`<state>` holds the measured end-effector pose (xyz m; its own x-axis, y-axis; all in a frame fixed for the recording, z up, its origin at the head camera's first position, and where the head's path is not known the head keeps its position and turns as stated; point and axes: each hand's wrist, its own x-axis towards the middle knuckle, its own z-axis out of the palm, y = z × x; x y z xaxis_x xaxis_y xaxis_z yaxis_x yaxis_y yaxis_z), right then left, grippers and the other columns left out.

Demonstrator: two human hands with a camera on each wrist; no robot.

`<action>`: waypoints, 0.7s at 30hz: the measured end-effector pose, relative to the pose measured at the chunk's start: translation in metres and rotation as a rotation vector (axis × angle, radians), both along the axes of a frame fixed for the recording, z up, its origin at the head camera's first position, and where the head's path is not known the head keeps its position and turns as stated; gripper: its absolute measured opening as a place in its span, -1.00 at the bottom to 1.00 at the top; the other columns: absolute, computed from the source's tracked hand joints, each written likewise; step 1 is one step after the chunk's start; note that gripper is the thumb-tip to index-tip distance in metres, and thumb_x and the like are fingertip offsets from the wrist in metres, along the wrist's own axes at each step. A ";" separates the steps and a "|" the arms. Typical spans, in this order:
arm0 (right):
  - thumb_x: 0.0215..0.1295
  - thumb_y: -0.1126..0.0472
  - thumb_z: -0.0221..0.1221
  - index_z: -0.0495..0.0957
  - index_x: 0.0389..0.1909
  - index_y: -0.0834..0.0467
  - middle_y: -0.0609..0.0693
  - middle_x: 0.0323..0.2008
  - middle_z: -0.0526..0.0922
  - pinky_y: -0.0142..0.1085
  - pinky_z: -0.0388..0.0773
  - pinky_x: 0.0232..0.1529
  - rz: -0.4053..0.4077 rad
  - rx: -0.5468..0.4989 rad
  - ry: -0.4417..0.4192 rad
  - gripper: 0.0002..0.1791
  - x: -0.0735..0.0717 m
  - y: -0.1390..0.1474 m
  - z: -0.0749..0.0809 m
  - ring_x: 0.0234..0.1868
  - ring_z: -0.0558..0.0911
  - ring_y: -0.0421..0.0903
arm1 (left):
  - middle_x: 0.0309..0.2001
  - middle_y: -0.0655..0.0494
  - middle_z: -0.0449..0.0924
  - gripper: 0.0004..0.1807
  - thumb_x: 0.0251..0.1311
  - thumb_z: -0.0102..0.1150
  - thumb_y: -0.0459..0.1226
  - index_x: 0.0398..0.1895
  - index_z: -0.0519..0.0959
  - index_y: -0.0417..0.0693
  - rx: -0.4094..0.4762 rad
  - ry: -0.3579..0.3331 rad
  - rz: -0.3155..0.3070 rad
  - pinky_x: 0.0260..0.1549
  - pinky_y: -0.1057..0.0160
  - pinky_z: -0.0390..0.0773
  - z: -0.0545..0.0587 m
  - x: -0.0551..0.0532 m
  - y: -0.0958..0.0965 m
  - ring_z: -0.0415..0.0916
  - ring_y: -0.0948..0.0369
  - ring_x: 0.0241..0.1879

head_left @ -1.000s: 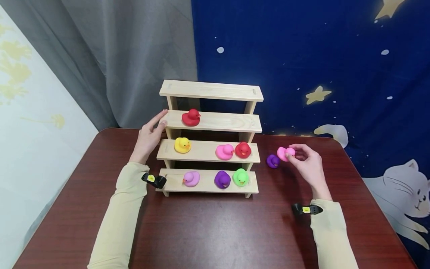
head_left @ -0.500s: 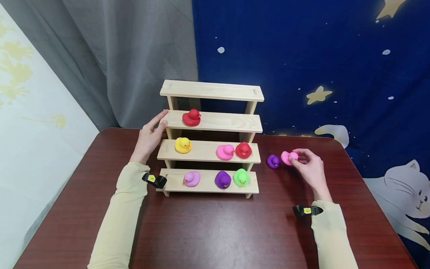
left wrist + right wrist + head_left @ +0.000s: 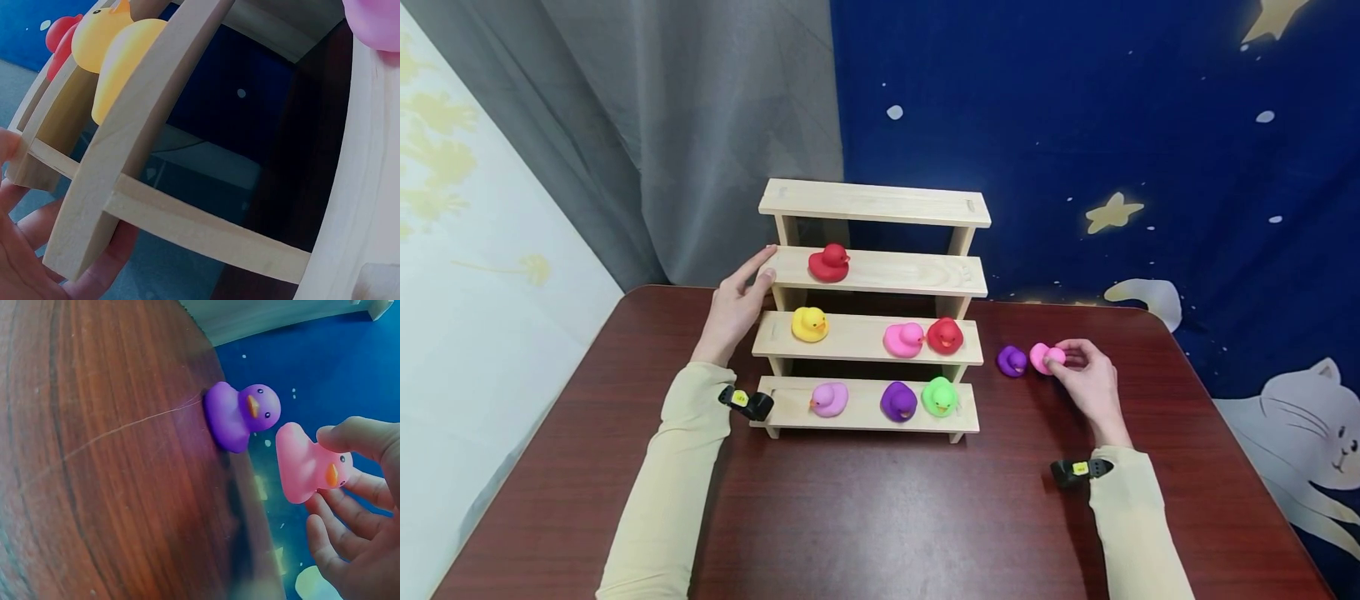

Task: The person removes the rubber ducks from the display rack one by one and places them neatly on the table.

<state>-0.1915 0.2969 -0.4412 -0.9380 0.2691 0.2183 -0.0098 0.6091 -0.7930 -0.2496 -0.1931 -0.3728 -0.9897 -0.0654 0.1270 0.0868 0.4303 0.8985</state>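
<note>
My right hand (image 3: 1088, 379) pinches a pink rubber duck (image 3: 299, 462) between thumb and fingers, close over the table at the right. Just left of it a purple rubber duck (image 3: 228, 419) sits on the table. My left hand (image 3: 730, 312) grips the left end of a four-step wooden display shelf (image 3: 872, 200); in the left wrist view its fingers (image 3: 112, 265) curl behind the boards. On the shelf sit a red duck (image 3: 829, 263), a yellow duck (image 3: 809, 325), another pink duck (image 3: 903, 340), a second red duck (image 3: 945, 336), a lilac duck (image 3: 829, 400), a purple duck (image 3: 898, 402) and a green duck (image 3: 939, 397).
The shelf stands on a dark reddish-brown table (image 3: 880, 517). Behind it hang a grey curtain (image 3: 722, 125) and a blue star-patterned cloth (image 3: 1000, 100). A black strap camera (image 3: 748, 402) is on the left wrist, another strap camera (image 3: 1078, 471) on the right.
My right hand has moved slightly right and lower with the pink duck, widening the gap to the purple duck on the table. My left hand stays on the shelf.
</note>
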 end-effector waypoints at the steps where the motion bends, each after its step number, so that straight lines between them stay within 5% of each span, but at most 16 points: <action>1: 0.13 0.29 0.37 0.56 -0.09 0.35 0.29 -0.19 0.66 -0.66 0.41 -0.28 -0.011 0.003 -0.005 -0.65 -0.001 0.000 -0.001 -0.36 0.50 -0.49 | 0.31 0.10 0.37 -0.48 0.39 -0.06 0.10 0.41 0.30 0.42 0.003 0.001 -0.001 -0.40 0.31 0.34 0.000 0.000 0.000 0.48 0.06 -0.27; 12: 0.13 0.27 0.36 0.56 -0.10 0.34 0.29 -0.19 0.66 -0.54 0.37 -0.24 -0.078 0.058 -0.041 -0.65 -0.007 0.000 -0.011 -0.16 0.62 0.06 | 0.33 0.13 0.34 -0.48 0.39 -0.05 0.09 0.40 0.32 0.40 -0.002 0.016 0.000 -0.38 0.31 0.33 0.000 0.000 0.000 0.48 0.09 -0.26; 21: 0.12 0.25 0.38 0.56 -0.11 0.33 0.27 -0.19 0.66 -0.52 0.37 -0.25 -0.085 0.071 -0.077 -0.64 -0.011 0.001 -0.015 -0.26 0.58 -0.17 | 0.30 0.07 0.39 -0.50 0.39 -0.04 0.08 0.39 0.34 0.41 0.008 0.015 0.008 0.03 0.13 0.36 -0.001 -0.001 0.000 0.46 0.17 0.12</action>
